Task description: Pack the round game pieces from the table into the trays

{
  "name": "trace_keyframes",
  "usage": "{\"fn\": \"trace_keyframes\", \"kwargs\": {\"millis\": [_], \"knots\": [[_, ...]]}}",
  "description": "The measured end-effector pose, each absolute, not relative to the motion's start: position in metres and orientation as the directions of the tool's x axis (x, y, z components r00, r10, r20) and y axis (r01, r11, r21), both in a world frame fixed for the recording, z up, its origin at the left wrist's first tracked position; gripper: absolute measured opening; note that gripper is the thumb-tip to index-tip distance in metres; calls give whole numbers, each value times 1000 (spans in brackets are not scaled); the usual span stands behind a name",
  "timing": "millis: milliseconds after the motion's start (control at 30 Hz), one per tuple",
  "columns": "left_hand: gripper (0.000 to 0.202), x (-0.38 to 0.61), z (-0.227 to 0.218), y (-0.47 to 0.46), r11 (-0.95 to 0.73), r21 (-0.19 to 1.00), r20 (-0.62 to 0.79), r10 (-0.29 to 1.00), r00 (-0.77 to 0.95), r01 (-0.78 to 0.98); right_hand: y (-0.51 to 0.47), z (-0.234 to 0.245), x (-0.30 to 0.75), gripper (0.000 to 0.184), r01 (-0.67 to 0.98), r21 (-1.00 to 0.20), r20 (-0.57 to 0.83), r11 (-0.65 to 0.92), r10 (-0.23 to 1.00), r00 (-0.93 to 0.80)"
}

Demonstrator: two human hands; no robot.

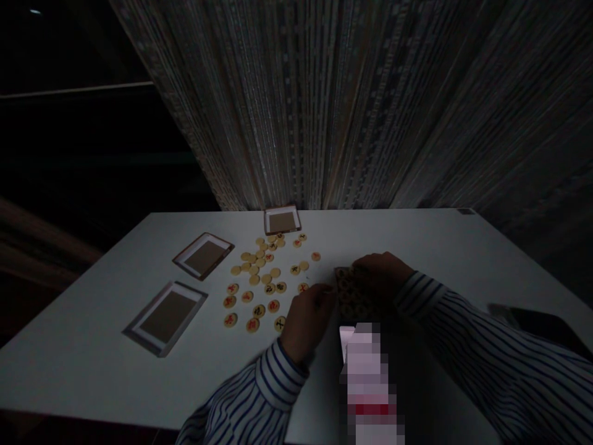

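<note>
My left hand [306,321] is closed, thumb and fingertips together, just left of a dark tray or box [343,289] with rows of round pieces in it. Whatever those fingertips hold, if anything, is too dark to make out. At the far right part of the same tray, my right hand [382,272] reaches over it with bent fingers, the tips at its upper edge. Shadow hides what the right fingers grip. Left of my hands, several Chinese chess pieces [273,306] lie scattered, some with red or black characters up, others blank side up.
Three shallow rectangular trays stand on the white table: one at the back [282,232], one at the left [204,276] and one at the front left [160,351]. A bright, blurred-out object [365,371] is near the front edge. A dark phone-like object [540,324] lies beyond my right sleeve. A curtain [324,111] hangs behind.
</note>
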State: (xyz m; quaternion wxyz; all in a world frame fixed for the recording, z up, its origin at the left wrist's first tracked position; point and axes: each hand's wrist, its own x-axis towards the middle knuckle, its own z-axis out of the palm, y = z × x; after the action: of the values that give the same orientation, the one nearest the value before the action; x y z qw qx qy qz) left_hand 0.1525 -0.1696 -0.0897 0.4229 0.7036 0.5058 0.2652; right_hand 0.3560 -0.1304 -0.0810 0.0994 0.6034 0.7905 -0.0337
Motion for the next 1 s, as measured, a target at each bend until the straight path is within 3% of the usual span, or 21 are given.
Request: {"fn": "trace_keyframes", "kwargs": {"millis": [667, 1000], "knots": [[30, 142, -80, -168, -134, 848, -65, 934, 351, 512, -129, -86, 358, 30, 924, 68, -217, 377, 909, -355], [29, 114, -63, -122, -297, 715, 55, 926, 372, 633, -99, -65, 340, 31, 943, 16, -95, 332, 939, -329]]}}
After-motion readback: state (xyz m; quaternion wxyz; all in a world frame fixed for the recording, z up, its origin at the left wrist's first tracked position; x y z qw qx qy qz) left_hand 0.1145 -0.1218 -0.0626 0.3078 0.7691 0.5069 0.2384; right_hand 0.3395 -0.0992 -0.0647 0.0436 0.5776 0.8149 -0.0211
